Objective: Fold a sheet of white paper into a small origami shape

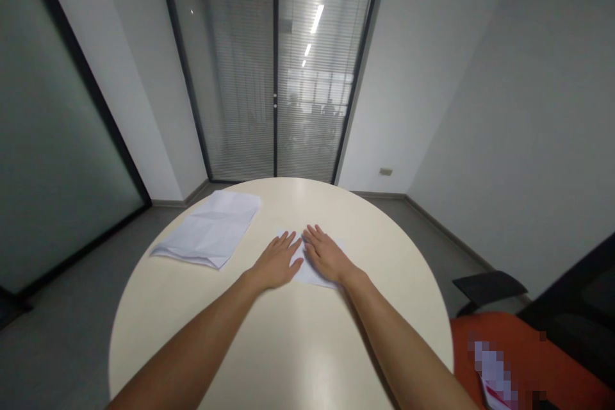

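A small white sheet, paper by its look (314, 277), lies flat near the middle of the round table. My left hand (276, 262) rests on its left side, palm down with the fingers stretched out. On its upper middle and right lies my right hand (327, 255), likewise flat with fingers extended. The two hands are close together, and they hide much of the sheet. To the left, apart from both hands, is a larger folded white sheet (211, 227) with visible creases and layered edges.
The round cream table (288, 346) fills the lower middle. An orange chair (542, 346) with a black armrest stands at the right, with a partly blurred item on its seat. Behind the table are glass panels with blinds (240, 77) and white walls.
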Demonstrator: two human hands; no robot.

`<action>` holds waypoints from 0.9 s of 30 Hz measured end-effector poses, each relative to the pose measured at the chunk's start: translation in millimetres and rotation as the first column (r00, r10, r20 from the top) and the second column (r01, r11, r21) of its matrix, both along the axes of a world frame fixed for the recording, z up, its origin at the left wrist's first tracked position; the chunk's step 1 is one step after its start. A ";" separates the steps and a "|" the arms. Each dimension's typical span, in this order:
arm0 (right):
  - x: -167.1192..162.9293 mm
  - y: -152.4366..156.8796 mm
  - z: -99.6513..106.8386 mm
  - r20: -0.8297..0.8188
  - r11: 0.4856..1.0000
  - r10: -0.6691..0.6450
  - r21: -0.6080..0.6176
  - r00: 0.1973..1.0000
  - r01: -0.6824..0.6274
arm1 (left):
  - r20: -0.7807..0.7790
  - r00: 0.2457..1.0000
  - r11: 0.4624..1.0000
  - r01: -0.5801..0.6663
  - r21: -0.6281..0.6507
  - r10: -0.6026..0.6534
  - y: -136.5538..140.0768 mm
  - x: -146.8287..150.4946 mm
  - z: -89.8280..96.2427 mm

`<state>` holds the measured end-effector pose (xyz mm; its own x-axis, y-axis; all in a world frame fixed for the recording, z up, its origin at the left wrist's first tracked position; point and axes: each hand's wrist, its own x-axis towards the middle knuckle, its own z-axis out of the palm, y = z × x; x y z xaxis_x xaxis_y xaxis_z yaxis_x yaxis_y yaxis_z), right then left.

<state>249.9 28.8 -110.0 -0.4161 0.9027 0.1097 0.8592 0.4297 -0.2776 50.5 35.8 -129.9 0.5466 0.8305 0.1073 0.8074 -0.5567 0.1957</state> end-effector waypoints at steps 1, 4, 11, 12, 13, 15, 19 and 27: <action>-3.0 -0.3 -1.1 -0.016 0.998 0.049 -0.039 0.999 -0.050 | 0.002 1.000 1.000 0.020 0.003 -0.020 0.5 -0.8 -0.4; -5.7 0.5 -5.4 0.011 0.992 0.050 -0.117 0.999 -0.048 | -0.004 1.000 1.000 0.009 0.014 -0.009 2.0 -0.8 -2.0; 11.4 5.8 -6.4 0.114 0.980 -0.129 -0.139 0.985 0.145 | -0.042 0.996 0.997 -0.079 0.027 0.080 4.4 3.6 -4.6; 13.0 5.8 -5.6 0.122 0.978 -0.138 -0.141 0.983 0.155 | -0.049 0.995 0.996 -0.087 0.026 0.088 4.9 3.3 -4.6; 14.1 5.5 -4.7 0.128 0.976 -0.146 -0.144 0.981 0.164 | -0.058 0.993 0.994 -0.103 0.027 0.104 5.6 2.6 -4.6; 15.1 4.1 -3.1 0.139 0.972 -0.165 -0.145 0.976 0.185 | -0.077 0.987 0.990 -0.140 0.033 0.142 7.1 0.5 -4.2; 12.9 -0.5 0.6 0.139 0.977 -0.173 -0.102 0.975 0.188 | -0.092 0.969 0.972 -0.224 0.079 0.230 10.2 -4.8 -2.6; -6.5 -6.0 3.7 0.015 0.979 0.158 -0.130 0.987 -0.155 | 0.037 0.989 0.979 -0.145 0.141 0.141 14.2 -2.0 0.2</action>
